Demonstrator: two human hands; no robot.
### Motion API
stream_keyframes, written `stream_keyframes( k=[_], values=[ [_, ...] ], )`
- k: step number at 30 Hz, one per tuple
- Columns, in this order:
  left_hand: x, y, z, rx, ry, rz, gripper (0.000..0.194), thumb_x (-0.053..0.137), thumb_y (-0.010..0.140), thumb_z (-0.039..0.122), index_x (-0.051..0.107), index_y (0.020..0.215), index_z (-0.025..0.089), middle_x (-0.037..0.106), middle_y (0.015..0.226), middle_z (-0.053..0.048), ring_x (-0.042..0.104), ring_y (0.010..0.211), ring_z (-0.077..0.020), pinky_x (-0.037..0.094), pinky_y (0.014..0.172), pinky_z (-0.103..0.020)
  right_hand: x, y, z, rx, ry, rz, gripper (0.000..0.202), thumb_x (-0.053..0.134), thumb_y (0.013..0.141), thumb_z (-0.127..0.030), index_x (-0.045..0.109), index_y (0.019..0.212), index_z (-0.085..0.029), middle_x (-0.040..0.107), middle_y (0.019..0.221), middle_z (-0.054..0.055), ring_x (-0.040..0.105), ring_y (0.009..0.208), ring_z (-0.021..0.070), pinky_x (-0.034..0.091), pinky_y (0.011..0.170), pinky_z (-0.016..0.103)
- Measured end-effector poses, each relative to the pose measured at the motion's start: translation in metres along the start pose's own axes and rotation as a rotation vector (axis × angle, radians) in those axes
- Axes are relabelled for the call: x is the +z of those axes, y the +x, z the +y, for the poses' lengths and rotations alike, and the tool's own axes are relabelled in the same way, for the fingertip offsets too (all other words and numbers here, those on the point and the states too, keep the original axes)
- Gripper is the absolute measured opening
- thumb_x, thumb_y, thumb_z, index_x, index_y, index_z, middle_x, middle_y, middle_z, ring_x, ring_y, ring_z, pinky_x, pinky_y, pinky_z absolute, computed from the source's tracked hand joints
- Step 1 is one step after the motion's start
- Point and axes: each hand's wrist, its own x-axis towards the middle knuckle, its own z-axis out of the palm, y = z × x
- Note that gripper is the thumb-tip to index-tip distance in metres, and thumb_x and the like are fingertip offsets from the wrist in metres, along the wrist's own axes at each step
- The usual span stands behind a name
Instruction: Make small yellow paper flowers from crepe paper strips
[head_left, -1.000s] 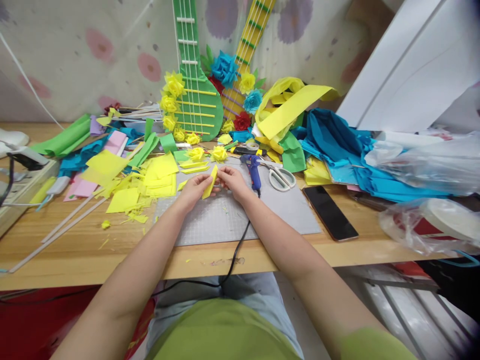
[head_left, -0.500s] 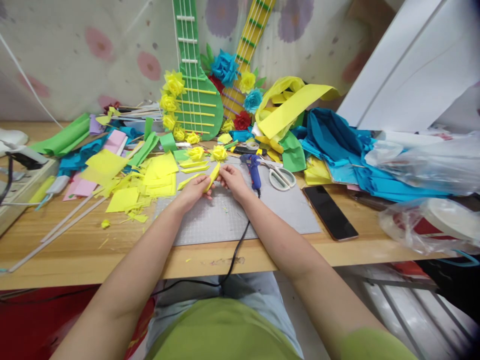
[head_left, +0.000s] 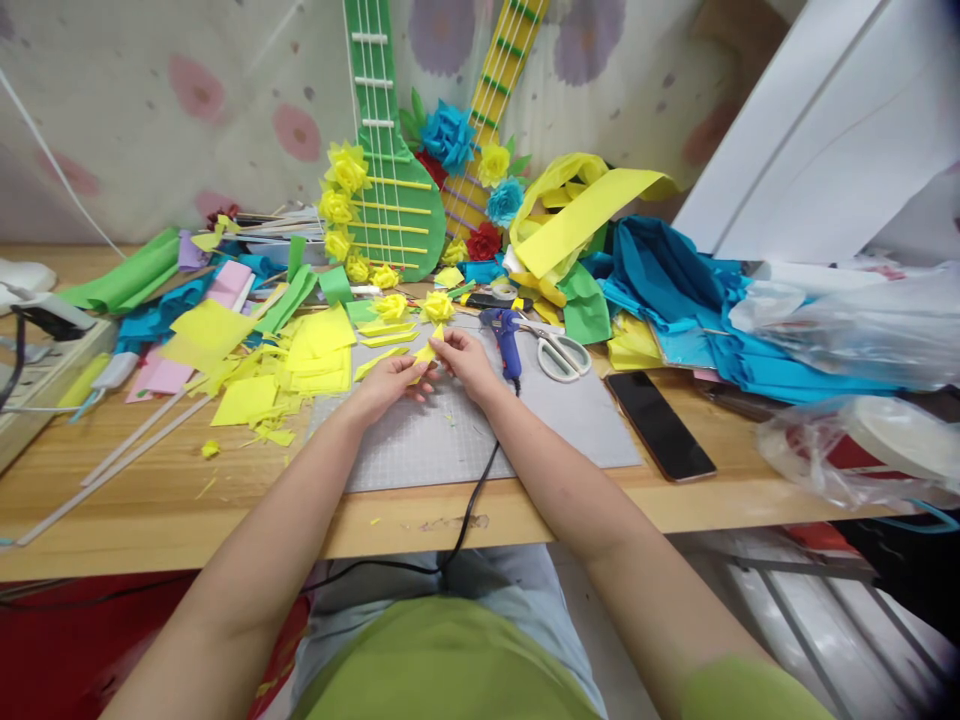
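Between my two hands, over the grey cutting mat [head_left: 420, 455], is a small folded piece of yellow crepe paper [head_left: 426, 354]. My left hand [head_left: 394, 386] pinches its lower left part. At its right side, my right hand [head_left: 463, 362] grips the edge with thumb and finger. Just beyond the hands lie folded yellow strips [head_left: 388, 339] and two finished yellow paper flowers [head_left: 437, 306]. A blue glue gun [head_left: 504, 342] rests to the right of my right hand, beside white-handled scissors [head_left: 561, 357].
Yellow paper squares [head_left: 319, 345] and scraps pile up on the left. Behind stand a green paper lute shape [head_left: 397, 215] and a yellow one [head_left: 465, 200] with flowers. A phone [head_left: 660, 425], blue crepe paper [head_left: 675, 290] and a plastic-wrapped roll [head_left: 862, 450] lie right. The glue gun's cord [head_left: 480, 490] crosses the mat.
The yellow piece, upright and narrow before, now looks wider and tilted between my fingers. My right hand has shifted slightly left, onto its edge.
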Motion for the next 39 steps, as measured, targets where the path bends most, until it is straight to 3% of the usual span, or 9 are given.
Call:
stream_keyframes(
  k=[4,7,12,14,17,20,32,35,39],
  values=[
    [0.002,-0.002,0.003,-0.036,0.018,0.012,0.033,0.068,0.067,0.037,0.063,0.086,0.010,0.066,0.077,-0.007,0.061,0.059,-0.0113,0.048,0.049,-0.021,0.000,0.000,0.000,0.009,0.007,-0.009,0.034,0.066,0.063,-0.046,0.047,0.065,-0.018,0.043,0.051,-0.008,0.034,0.042,0.0030,0.025,0.038,0.018],
    [0.003,-0.002,0.004,-0.016,-0.011,0.053,0.029,0.068,0.068,0.035,0.062,0.081,0.009,0.065,0.077,-0.007,0.061,0.059,-0.0107,0.049,0.051,-0.022,0.001,-0.001,0.000,0.057,-0.008,-0.086,0.034,0.067,0.061,-0.046,0.047,0.063,-0.018,0.045,0.051,-0.007,0.035,0.042,0.0034,0.025,0.039,0.018],
    [0.003,-0.002,0.003,-0.014,-0.017,0.030,0.028,0.069,0.067,0.033,0.060,0.080,0.010,0.063,0.077,-0.005,0.058,0.057,-0.0084,0.048,0.048,-0.020,0.002,-0.002,0.000,0.059,-0.010,-0.083,0.036,0.066,0.062,-0.046,0.044,0.062,-0.018,0.047,0.052,-0.007,0.035,0.042,0.0031,0.026,0.039,0.018],
    [0.002,-0.002,0.004,-0.015,0.000,0.015,0.029,0.069,0.067,0.035,0.058,0.079,0.010,0.062,0.075,-0.004,0.052,0.051,-0.0051,0.042,0.042,-0.016,0.002,-0.002,0.000,0.053,-0.005,-0.093,0.036,0.066,0.062,-0.047,0.045,0.065,-0.019,0.048,0.053,-0.007,0.036,0.042,0.0033,0.026,0.039,0.018],
    [-0.003,-0.004,0.009,-0.049,0.017,-0.025,0.037,0.060,0.073,0.047,0.055,0.084,0.012,0.059,0.065,-0.002,0.038,0.039,-0.0015,0.022,0.032,-0.012,0.000,0.000,0.000,0.018,0.016,-0.083,0.035,0.066,0.062,-0.048,0.046,0.069,-0.019,0.046,0.053,-0.008,0.035,0.041,0.0031,0.026,0.038,0.018],
    [-0.011,-0.005,0.013,-0.139,-0.004,-0.005,0.044,0.049,0.076,0.057,0.051,0.087,0.014,0.052,0.052,0.002,0.028,0.033,-0.0016,0.011,0.031,-0.013,-0.002,0.001,0.002,-0.010,0.048,-0.051,0.034,0.065,0.062,-0.047,0.047,0.069,-0.019,0.044,0.053,-0.008,0.035,0.041,0.0029,0.026,0.038,0.018],
    [-0.013,-0.004,0.009,-0.086,0.037,0.019,0.025,0.068,0.068,0.031,0.051,0.071,0.013,0.049,0.056,0.004,0.036,0.039,-0.0005,0.022,0.032,-0.012,0.000,-0.001,-0.002,0.013,0.036,-0.068,0.033,0.067,0.061,-0.045,0.048,0.072,-0.019,0.045,0.055,-0.008,0.038,0.043,0.0036,0.029,0.039,0.018],
    [-0.015,-0.004,0.009,-0.086,0.065,0.024,0.027,0.067,0.068,0.036,0.054,0.076,0.013,0.053,0.060,0.002,0.042,0.041,-0.0021,0.028,0.033,-0.013,0.000,-0.001,-0.002,0.023,0.043,-0.062,0.033,0.067,0.061,-0.044,0.049,0.072,-0.019,0.045,0.055,-0.008,0.039,0.043,0.0036,0.029,0.039,0.018],
    [-0.014,-0.005,0.010,-0.050,0.070,0.024,0.039,0.062,0.071,0.045,0.057,0.094,0.015,0.062,0.090,-0.007,0.061,0.065,-0.0116,0.047,0.045,-0.020,0.000,-0.002,-0.001,0.041,0.037,-0.087,0.032,0.067,0.062,-0.042,0.048,0.071,-0.019,0.045,0.053,-0.009,0.040,0.043,0.0034,0.030,0.039,0.017]
  ],
)
